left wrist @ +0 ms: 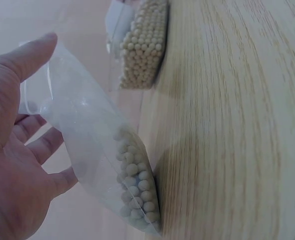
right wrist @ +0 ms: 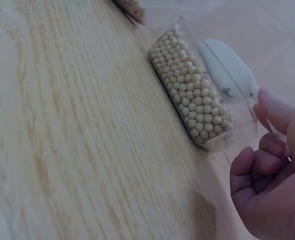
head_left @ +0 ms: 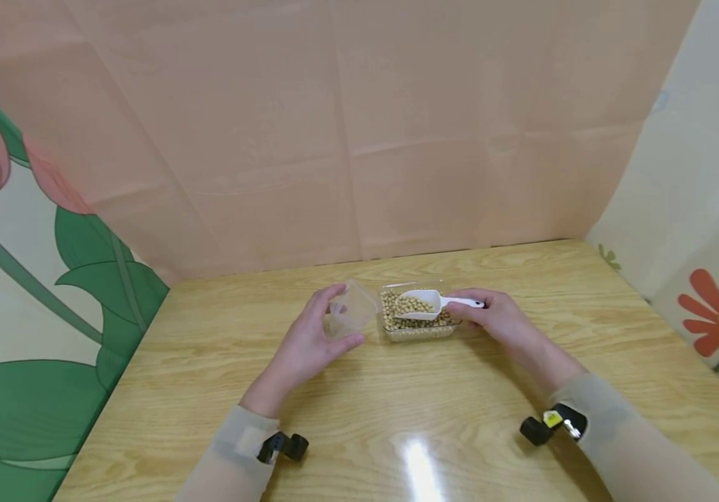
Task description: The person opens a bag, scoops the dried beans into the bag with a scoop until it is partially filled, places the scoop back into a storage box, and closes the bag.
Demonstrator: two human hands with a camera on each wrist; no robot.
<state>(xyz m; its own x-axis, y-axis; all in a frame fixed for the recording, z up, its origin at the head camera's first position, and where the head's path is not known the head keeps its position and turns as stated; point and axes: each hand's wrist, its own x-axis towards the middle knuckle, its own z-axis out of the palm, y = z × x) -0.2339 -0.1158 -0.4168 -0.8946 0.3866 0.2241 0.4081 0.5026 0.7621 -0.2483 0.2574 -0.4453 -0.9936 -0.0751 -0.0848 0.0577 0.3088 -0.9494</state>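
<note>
A clear plastic bag (head_left: 359, 315) stands tilted on the table, pale round soybeans (left wrist: 137, 192) in its bottom. My left hand (head_left: 305, 345) holds the bag near its mouth, thumb on one side and fingers on the other. Beside it, to the right, is a clear rectangular box (head_left: 420, 335) filled with soybeans. A white scoop (head_left: 432, 307) lies over the box, heaped with soybeans (head_left: 413, 305). My right hand (head_left: 498, 317) pinches the scoop's handle at the box's right side; its other fingers are curled in the right wrist view.
The wooden table (head_left: 359, 397) reaches back to a wall hung with a pinkish sheet (head_left: 346, 139). Painted walls with flowers stand at left and right. A small camera (head_left: 284, 446) is strapped to the left wrist, another (head_left: 550, 425) to the right.
</note>
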